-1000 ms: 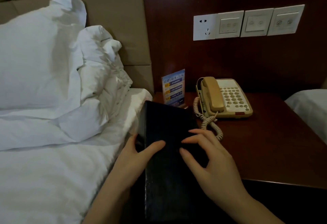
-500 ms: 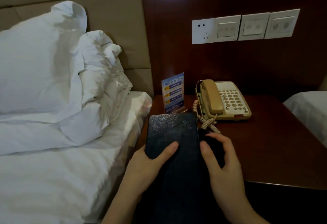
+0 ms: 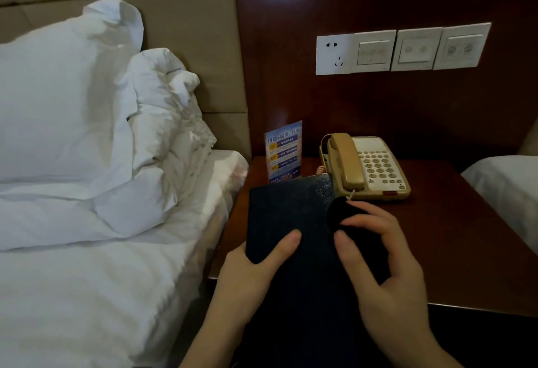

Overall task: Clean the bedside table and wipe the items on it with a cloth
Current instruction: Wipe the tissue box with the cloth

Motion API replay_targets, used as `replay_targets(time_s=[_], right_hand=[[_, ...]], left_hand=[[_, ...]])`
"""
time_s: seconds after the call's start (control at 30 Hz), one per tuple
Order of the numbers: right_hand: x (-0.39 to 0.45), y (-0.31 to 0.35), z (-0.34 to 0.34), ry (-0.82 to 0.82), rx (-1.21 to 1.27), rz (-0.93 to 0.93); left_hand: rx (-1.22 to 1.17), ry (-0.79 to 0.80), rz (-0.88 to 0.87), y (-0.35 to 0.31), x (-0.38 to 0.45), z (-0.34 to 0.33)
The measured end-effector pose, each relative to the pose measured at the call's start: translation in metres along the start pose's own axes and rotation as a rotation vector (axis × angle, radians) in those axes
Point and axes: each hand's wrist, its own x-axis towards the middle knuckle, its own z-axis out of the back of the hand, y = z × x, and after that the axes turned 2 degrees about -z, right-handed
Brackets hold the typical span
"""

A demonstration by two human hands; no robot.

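- The left hand point(image 3: 256, 268) grips the left edge of a dark folder point(image 3: 288, 222), thumb laid flat across its cover and the other fingers hidden underneath.
- The right hand point(image 3: 387, 263) holds a dark cloth point(image 3: 349, 219) bunched against the folder's right side, thumb and fingers curled round it.
- The folder is held over the front left part of the bedside table point(image 3: 454, 245); whether its far end rests on the wood cannot be told.
- The folder's far edge covers the bottom of a small blue sign card point(image 3: 283, 151), which stands upright at the back left of the table.
- A beige telephone point(image 3: 369, 167) sits just right of the card, handset on its cradle; the cloth and the folder's corner overlap its front left corner, and only a bit of its coiled cord shows.
- The right half of the table is bare dark wood.
- On the wood wall panel behind, a row of white switch plates point(image 3: 403, 49) with one socket is mounted above the phone.
- A bed point(image 3: 87, 295) with white sheets lies close against the table's left side, with crumpled white pillows point(image 3: 64, 105) propped on a tan padded headboard point(image 3: 189, 18).
- A second bed's white corner point(image 3: 506, 184) shows at the right edge.
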Motion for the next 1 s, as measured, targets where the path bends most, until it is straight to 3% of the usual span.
replay_targets(time_s=[0.23,0.37,0.5,0.7,0.77,0.9,1.0], right_hand=[[0.035,-0.001,0.015,-0.125,0.108,-0.116],[0.019,-0.001,0.005,-0.03,0.01,-0.053],[0.003,0.005,-0.002,0.115,0.021,-0.008],[0.028,-0.002,0.002,-0.07,0.096,-0.091],[0.027,0.001,-0.001,-0.064,0.116,-0.105],[0.005,0.011,-0.012,0.117,0.036,0.015],[0.001,0.013,-0.012,0.195,0.055,0.017]], left_hand=[[-0.025,0.256,0.052,-0.001,-0.005,0.001],[-0.143,0.105,0.127,-0.004,-0.001,0.001],[-0.131,-0.072,0.034,-0.004,0.005,0.008],[-0.099,0.075,-0.029,-0.006,-0.004,0.01],[-0.119,0.029,-0.051,-0.006,-0.004,0.008],[-0.199,-0.201,-0.034,-0.002,0.005,0.015],[-0.255,-0.257,-0.042,-0.001,0.007,0.019]])
